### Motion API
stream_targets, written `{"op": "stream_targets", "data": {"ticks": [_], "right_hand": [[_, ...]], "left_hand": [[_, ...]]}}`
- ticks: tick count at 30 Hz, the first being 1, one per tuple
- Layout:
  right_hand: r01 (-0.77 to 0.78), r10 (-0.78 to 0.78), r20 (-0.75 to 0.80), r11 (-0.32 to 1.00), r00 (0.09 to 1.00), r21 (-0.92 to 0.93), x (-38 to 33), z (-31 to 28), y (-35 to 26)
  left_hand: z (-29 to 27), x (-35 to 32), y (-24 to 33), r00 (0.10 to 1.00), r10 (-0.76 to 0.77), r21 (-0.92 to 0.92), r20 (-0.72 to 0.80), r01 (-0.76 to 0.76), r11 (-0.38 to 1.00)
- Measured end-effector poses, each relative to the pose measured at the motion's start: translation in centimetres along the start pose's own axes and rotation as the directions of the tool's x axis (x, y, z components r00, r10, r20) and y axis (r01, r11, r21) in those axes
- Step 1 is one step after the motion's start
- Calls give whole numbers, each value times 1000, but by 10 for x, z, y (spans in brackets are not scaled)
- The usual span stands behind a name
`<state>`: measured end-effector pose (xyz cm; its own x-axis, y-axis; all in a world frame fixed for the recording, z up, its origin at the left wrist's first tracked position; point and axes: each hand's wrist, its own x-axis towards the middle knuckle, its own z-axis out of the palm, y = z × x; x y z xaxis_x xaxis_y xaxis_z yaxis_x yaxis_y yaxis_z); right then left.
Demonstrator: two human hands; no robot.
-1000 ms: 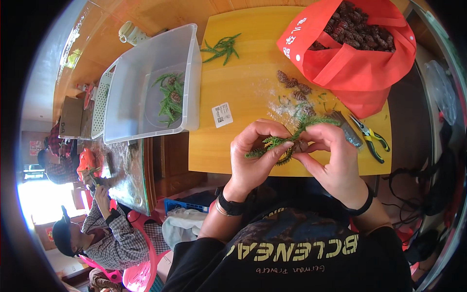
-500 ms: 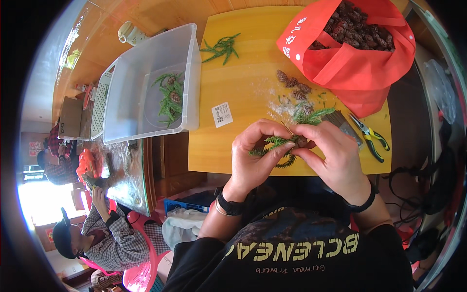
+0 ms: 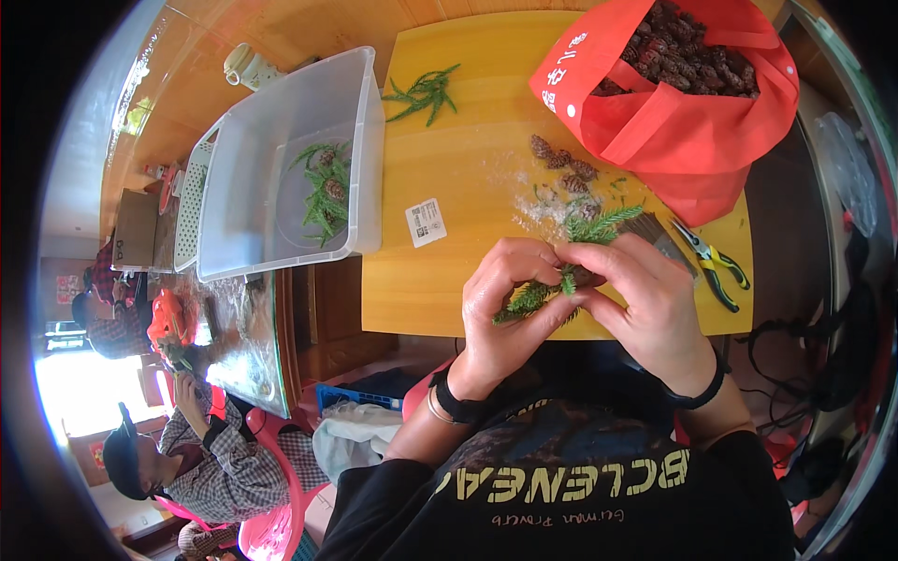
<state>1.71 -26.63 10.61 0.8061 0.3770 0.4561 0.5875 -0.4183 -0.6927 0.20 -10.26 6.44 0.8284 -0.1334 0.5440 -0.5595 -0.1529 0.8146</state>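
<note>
Left of the pliers (image 3: 713, 268), pinches a pinecone (image 3: 582, 277) and likely light, springy conifer sprig (image 3: 526, 298), best gripped midway, in fingers (image 3: 599, 258) of left hand (image 3: 505, 313) and right hand (image 3: 655, 304).

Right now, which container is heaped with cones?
The red bag, at the table's far right; the clear tub on the left shows only a few cones, among green sprigs.

The held pine cone (image 3: 583, 277) is partly covered by the fingers (image 3: 601, 255); the red bag (image 3: 669, 131) is cut off above; print on the white label (image 3: 427, 223) cannot be made out.
</note>
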Motion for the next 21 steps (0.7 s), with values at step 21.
{"op": "stream_targets", "data": {"ticks": [21], "right_hand": [[-57, 57, 0, 998, 998, -1, 0, -1, 2]], "left_hand": [[13, 2, 5, 982, -171, -190, -75, 155, 970]]}}
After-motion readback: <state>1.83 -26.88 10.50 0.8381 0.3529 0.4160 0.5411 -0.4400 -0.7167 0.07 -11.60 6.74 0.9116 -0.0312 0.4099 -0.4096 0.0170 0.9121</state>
